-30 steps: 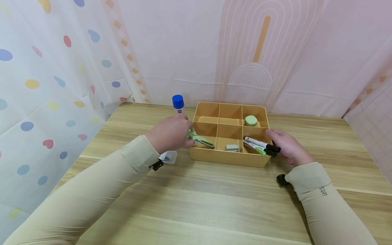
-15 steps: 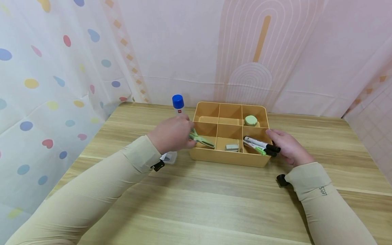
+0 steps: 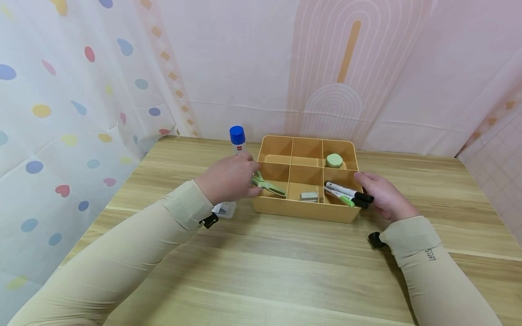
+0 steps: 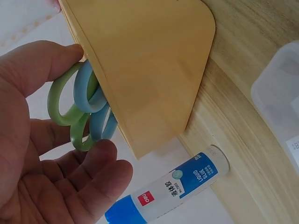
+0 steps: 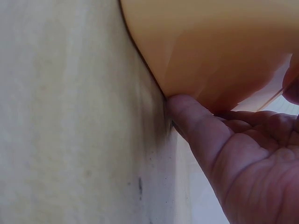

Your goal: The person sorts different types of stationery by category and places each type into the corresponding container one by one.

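My left hand is at the left wall of a yellow-orange six-compartment organizer. Its fingers curl around the handles of green- and blue-handled scissors, and its thumb tip touches the rim. The green part of the scissors slants into the front left compartment. My right hand grips the organizer's right side, thumb at the rim and other fingers against the outer wall. In the right wrist view, a fingertip of that right hand sits at the wall's lower edge.
A blue-capped liquid glue bottle stands behind my left hand. A clear plastic case lies below it. The organizer holds capped markers and a green pen, a greyish block and a pale green rounded object. Curtains hang behind.
My left hand has shifted very slightly at the scissors, and the blue part beside it is now mostly covered. The right hand and organizer have stayed still.
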Motion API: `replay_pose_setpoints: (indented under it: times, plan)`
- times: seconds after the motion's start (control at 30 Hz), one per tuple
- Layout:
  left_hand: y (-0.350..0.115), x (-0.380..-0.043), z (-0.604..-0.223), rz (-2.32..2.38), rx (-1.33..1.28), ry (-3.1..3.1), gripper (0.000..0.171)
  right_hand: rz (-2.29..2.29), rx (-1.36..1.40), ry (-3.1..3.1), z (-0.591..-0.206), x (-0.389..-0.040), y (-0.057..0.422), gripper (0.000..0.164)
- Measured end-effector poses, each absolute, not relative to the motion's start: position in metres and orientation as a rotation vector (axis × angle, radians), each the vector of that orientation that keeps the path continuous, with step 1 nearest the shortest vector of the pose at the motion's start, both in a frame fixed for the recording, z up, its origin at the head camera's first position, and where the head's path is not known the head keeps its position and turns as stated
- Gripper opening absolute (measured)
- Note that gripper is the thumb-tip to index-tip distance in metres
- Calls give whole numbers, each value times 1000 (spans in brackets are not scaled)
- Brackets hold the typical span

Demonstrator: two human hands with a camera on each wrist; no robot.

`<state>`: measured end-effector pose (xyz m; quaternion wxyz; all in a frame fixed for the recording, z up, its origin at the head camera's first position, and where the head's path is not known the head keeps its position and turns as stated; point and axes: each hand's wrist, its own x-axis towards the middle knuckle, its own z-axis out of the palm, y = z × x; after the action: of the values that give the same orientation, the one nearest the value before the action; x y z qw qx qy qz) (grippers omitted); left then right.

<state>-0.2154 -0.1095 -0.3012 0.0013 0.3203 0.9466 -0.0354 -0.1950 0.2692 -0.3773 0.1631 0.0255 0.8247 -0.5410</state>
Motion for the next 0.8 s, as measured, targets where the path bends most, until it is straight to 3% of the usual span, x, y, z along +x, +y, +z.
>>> replay_pose_setpoints:
  times: [0.33, 0.8]
  plan:
    - [-113, -219, -305, -82, 995, 2942, 67, -1530, 74, 2372, -376, -194, 269, 85]
    - [-118, -217, -302, -21, 1031, 2916, 79, -1508, 72, 2377, -376, -194, 269, 86]
